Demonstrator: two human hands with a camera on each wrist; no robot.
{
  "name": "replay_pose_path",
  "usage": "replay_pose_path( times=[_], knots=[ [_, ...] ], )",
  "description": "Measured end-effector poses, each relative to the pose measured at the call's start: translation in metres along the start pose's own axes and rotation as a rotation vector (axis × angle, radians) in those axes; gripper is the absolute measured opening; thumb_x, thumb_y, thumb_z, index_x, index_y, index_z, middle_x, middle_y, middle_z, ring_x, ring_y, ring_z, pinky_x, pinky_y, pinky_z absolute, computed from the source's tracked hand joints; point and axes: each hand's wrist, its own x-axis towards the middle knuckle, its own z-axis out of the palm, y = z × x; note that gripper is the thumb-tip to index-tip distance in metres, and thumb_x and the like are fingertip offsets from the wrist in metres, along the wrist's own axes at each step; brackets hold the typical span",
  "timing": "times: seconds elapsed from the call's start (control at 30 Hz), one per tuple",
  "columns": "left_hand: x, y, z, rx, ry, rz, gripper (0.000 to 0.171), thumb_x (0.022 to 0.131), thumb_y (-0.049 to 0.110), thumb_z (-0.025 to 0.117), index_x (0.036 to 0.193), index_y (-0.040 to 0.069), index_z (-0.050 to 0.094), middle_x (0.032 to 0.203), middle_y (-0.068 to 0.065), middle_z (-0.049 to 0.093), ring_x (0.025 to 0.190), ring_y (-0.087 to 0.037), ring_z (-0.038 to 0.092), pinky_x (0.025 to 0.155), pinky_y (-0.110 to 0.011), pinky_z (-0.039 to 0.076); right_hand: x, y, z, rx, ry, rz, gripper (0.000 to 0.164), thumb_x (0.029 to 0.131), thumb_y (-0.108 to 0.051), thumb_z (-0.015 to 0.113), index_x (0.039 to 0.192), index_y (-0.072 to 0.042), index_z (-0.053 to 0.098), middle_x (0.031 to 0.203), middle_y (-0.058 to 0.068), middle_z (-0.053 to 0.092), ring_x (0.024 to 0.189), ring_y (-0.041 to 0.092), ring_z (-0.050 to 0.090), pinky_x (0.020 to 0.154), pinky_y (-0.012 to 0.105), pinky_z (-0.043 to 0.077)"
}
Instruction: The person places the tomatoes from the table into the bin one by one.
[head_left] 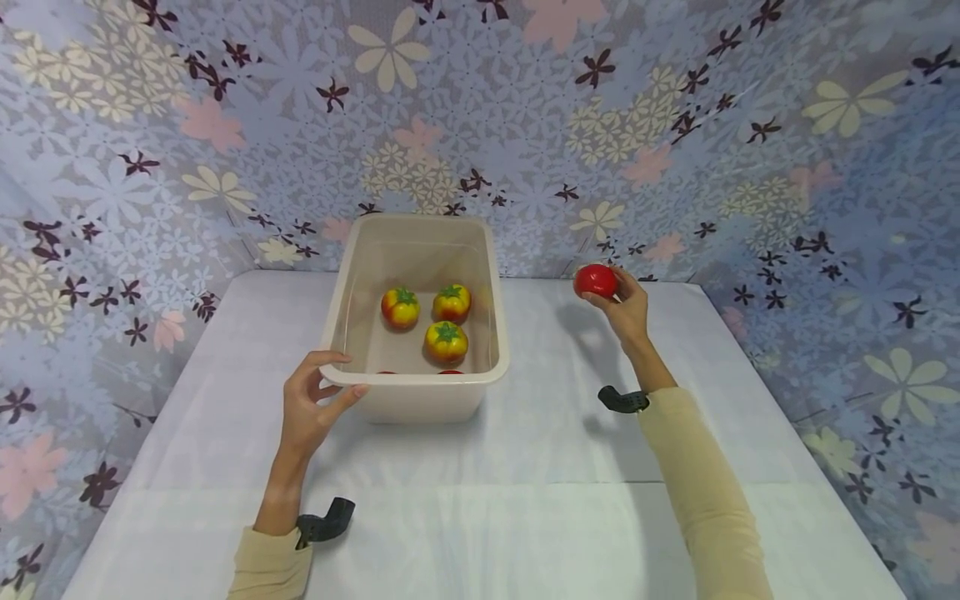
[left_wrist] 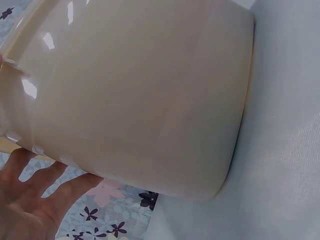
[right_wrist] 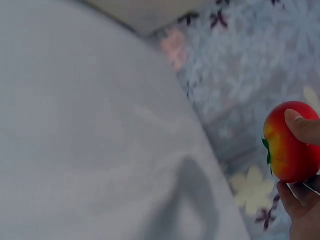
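A beige plastic bin (head_left: pixel 420 400) stands on the table. My left hand (head_left: pixel 309 404) grips its rim at the near left corner, thumb along the front; in the left wrist view the fingers (left_wrist: pixel 75 192) lie against the bin's side. Inside are yellow-red tomatoes with green tops, among them one tomato (head_left: pixel 446 342) nearest the front. Two red tops show just behind the front rim, mostly hidden. To the right of the bin, my right hand (head_left: pixel 626 310) holds a red tomato (head_left: pixel 596 282) above the table. The right wrist view shows this tomato (right_wrist: pixel 287 145) between thumb and fingers, its green top facing left.
A white cloth covers the table (head_left: pixel 555 450). Behind and on both sides hangs a flower-patterned cloth (head_left: pixel 525 125), close to the table's back edge. Dark wrist cameras sit at the left wrist (head_left: pixel 327 522) and the right wrist (head_left: pixel 622 401).
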Motion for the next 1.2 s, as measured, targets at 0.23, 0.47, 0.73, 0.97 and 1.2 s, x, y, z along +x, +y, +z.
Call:
replay_pose_path(
  times=[0.23, 0.47, 0.73, 0.97, 1.2],
  knots=[
    [-0.001, 0.001, 0.000, 0.012, 0.009, -0.018, 0.047, 0.067, -0.021, 0.073, 0.106, 0.003, 0.066, 0.108, -0.001, 0.063, 0.099, -0.009, 0.064, 0.071, -0.016, 0.054, -0.008, -0.032, 0.019, 0.020, -0.090, -0.127, 0.075, 0.080, -0.005, 0.078, 0.146, -0.006, 0.042, 0.145, 0.018, 0.049, 0.133, 0.031, 0.048, 0.106, 0.040, 0.043],
    [-0.001, -0.002, -0.001, 0.030, 0.007, -0.018, 0.047, 0.066, -0.023, 0.072, 0.107, -0.001, 0.063, 0.110, -0.003, 0.063, 0.099, -0.006, 0.063, 0.071, -0.017, 0.054, -0.015, -0.061, 0.043, 0.086, -0.164, -0.226, 0.069, 0.081, -0.003, 0.076, 0.144, -0.006, 0.045, 0.143, 0.018, 0.051, 0.129, 0.031, 0.051, 0.104, 0.036, 0.045],
    [-0.002, -0.005, -0.002, 0.039, 0.004, 0.030, 0.047, 0.065, -0.023, 0.072, 0.107, -0.002, 0.063, 0.107, -0.011, 0.063, 0.093, -0.007, 0.063, 0.067, -0.017, 0.053, -0.020, -0.084, 0.073, 0.113, -0.223, -0.279, 0.068, 0.082, -0.003, 0.075, 0.143, -0.006, 0.046, 0.141, 0.015, 0.053, 0.128, 0.028, 0.052, 0.104, 0.036, 0.045],
    [-0.001, 0.009, 0.004, 0.030, 0.014, 0.056, 0.043, 0.066, -0.023, 0.069, 0.106, -0.008, 0.059, 0.107, -0.011, 0.062, 0.096, -0.005, 0.062, 0.069, -0.017, 0.054, -0.024, -0.099, 0.086, 0.167, -0.285, -0.281, 0.066, 0.082, 0.002, 0.074, 0.142, -0.002, 0.045, 0.141, 0.018, 0.053, 0.128, 0.029, 0.053, 0.103, 0.040, 0.045],
    [-0.002, 0.026, 0.006, 0.026, 0.003, 0.070, 0.045, 0.067, -0.023, 0.069, 0.107, -0.004, 0.062, 0.107, -0.008, 0.062, 0.097, -0.005, 0.062, 0.070, -0.016, 0.053, -0.040, -0.110, 0.097, 0.151, -0.325, -0.337, 0.064, 0.085, 0.001, 0.071, 0.143, -0.004, 0.045, 0.142, 0.015, 0.052, 0.129, 0.029, 0.053, 0.102, 0.041, 0.046]
  ],
)
